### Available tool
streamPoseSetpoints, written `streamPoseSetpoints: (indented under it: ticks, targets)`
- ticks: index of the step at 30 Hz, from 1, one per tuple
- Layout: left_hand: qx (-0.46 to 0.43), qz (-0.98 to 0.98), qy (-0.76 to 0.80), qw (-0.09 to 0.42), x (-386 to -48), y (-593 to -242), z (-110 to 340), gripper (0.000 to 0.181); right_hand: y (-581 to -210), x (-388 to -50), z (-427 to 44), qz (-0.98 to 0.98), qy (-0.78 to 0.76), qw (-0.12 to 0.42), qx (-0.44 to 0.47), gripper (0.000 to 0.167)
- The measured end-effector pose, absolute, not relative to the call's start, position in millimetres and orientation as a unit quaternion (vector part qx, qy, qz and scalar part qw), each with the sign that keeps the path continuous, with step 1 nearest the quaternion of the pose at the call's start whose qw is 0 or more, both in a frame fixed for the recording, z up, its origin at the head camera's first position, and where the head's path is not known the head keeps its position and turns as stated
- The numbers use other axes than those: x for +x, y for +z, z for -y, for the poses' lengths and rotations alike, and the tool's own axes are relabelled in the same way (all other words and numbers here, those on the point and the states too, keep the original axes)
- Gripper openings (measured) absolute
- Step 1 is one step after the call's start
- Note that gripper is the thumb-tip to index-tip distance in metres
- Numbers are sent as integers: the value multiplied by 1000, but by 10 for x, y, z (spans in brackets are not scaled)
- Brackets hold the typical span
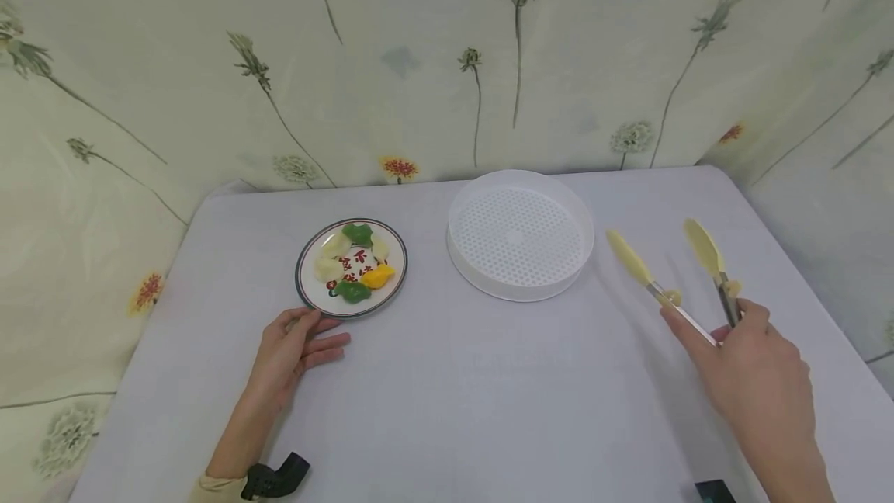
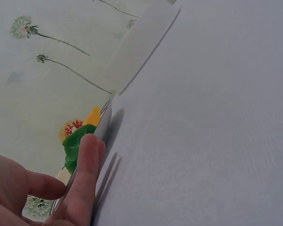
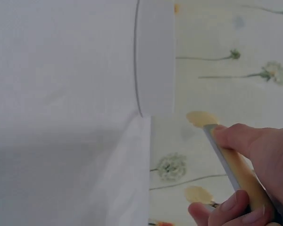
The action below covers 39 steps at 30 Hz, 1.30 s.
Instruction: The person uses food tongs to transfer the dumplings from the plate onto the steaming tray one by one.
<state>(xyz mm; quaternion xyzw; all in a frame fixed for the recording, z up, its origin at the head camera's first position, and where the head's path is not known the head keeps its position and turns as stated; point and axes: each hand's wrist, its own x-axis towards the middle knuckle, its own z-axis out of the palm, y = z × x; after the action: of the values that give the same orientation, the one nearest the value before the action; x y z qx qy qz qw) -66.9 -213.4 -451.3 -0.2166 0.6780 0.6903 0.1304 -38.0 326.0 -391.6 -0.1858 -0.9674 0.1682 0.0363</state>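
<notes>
Left hand point(image 1: 289, 352): positioned at the near edge of a round white plate point(image 1: 393, 261) with dark rim bands and a red floral centre. The left wrist view shows the thumb on the upper face of the rim and fingers along the underside, pinching the edge; the remaining fingers are spread. Whether the plate's full base bears on the table cannot be determined.

The plate is at the left of a table covered in plain white cloth point(image 1: 461, 394). It carries a ring of small folded pieces: two glossy green pieces point(image 1: 352, 291), at the far and near sides; one yellow-orange piece point(image 1: 378, 277), at the right; and pale cream pieces point(image 1: 328, 269), at the left and upper right.

Right hand point(image 1: 757, 367): curled around metal tongs with pale yellow paddle-shaped heads point(image 1: 632, 258), thumb and fingers on opposite arms. The heads stand wide apart, hold nothing and point toward the far edge.

A shallow, round white tray with a perforated floor point(image 1: 517, 235) rests between the plate and the tongs, apart from both.

Behind the table hangs a pale green backdrop printed with dandelions point(image 1: 398, 115). A black device point(image 1: 275, 478) is strapped to the left wrist, beside a cream sleeve point(image 1: 216, 490).
</notes>
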Motion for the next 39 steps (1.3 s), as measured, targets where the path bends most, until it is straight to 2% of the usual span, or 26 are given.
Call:
streamPoseSetpoints:
  ticks: [12,19,22,33,39]
  targets:
    - [-227,-689,677,123,-645,-4537,2133,50,-3683,-384,-2782,980,180,36,-82,100]
    - [-223,-691,678,120,-658,-4542,2129,50,-3715,-405,-2436,971,193,133,46,85]
    - [-218,-691,678,120,-675,-4536,2127,51,-3713,-425,-2283,968,187,144,87,81]
    - [-211,-690,682,118,-704,-4526,2119,53,-3808,-595,-1806,968,198,26,150,84]
    - [-219,-693,677,114,-688,-4524,2107,52,-3927,-684,-1567,967,201,-15,157,81]
